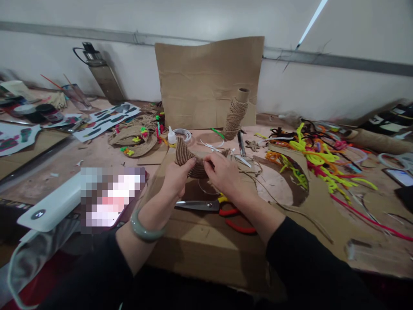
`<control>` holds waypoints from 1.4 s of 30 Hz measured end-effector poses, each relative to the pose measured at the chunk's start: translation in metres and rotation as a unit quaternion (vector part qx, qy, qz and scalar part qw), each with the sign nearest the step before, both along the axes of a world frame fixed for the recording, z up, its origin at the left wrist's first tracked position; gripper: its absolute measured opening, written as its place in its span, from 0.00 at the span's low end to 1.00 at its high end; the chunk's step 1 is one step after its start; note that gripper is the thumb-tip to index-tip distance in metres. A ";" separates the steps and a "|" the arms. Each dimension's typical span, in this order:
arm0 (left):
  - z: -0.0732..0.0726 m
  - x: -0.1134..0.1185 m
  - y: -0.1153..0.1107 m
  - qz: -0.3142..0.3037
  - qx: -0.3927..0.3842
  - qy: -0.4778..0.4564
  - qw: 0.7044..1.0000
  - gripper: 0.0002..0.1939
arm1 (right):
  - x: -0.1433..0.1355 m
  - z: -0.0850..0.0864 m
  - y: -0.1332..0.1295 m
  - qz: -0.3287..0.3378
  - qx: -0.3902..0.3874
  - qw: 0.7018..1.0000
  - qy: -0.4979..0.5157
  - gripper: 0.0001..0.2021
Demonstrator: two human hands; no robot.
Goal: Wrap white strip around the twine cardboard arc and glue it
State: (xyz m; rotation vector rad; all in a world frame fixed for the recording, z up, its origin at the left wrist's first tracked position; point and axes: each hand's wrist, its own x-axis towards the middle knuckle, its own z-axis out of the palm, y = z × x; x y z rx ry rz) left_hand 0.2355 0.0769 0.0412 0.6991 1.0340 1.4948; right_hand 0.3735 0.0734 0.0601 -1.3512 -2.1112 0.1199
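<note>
My left hand grips the left side of a curved piece wound in rows of brown twine, thumb on its face. At its right edge, the fingers of my right hand are pinched together; what lies between them is too small to make out. Below my hands, scissors with red and yellow handles lie on a cardboard box. Just behind the wound piece stands a small white glue bottle. A cone of twine stands further back, and a loose strand trails to the right.
A cardboard sheet leans against the wall. Bright pipe cleaners are heaped at right, beside cut cardboard. At left are a phone, a white device, decorated twine pieces and a bottle.
</note>
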 end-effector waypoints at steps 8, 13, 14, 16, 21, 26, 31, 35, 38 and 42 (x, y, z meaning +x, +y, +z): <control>0.000 -0.001 -0.002 -0.016 0.011 0.006 1.000 0.16 | -0.002 0.001 -0.001 0.000 -0.013 1.000 -0.021 0.09; 0.002 -0.001 -0.003 -0.020 0.013 0.010 1.000 0.18 | 0.000 -0.002 0.000 0.020 0.007 1.000 -0.007 0.09; 0.002 0.000 -0.003 -0.020 0.011 0.006 1.000 0.18 | 0.000 -0.002 0.000 0.021 0.010 1.000 -0.007 0.09; 0.003 0.000 -0.003 -0.021 0.009 -0.001 1.000 0.19 | 0.000 -0.003 0.000 0.023 0.012 1.000 -0.009 0.10; 0.001 -0.001 -0.003 -0.021 0.013 0.002 1.000 0.18 | 0.000 -0.002 -0.001 0.023 0.014 0.999 -0.018 0.10; -0.002 -0.002 -0.002 -0.025 0.019 0.007 0.999 0.18 | 0.001 -0.003 -0.001 0.027 0.025 0.999 -0.026 0.11; 0.000 -0.002 -0.002 -0.023 0.016 0.010 1.000 0.19 | 0.001 -0.001 -0.002 0.028 0.024 0.999 -0.038 0.12; 0.001 -0.002 -0.003 -0.026 0.014 0.000 1.000 0.17 | 0.001 0.000 -0.002 0.029 0.019 0.998 -0.050 0.12; 0.000 -0.002 -0.002 -0.026 0.016 -0.001 1.000 0.17 | 0.001 0.000 -0.002 0.030 0.020 0.998 -0.054 0.12; 0.000 -0.002 -0.002 -0.031 0.015 0.014 0.999 0.20 | 0.000 0.000 -0.003 0.026 0.028 0.997 -0.071 0.13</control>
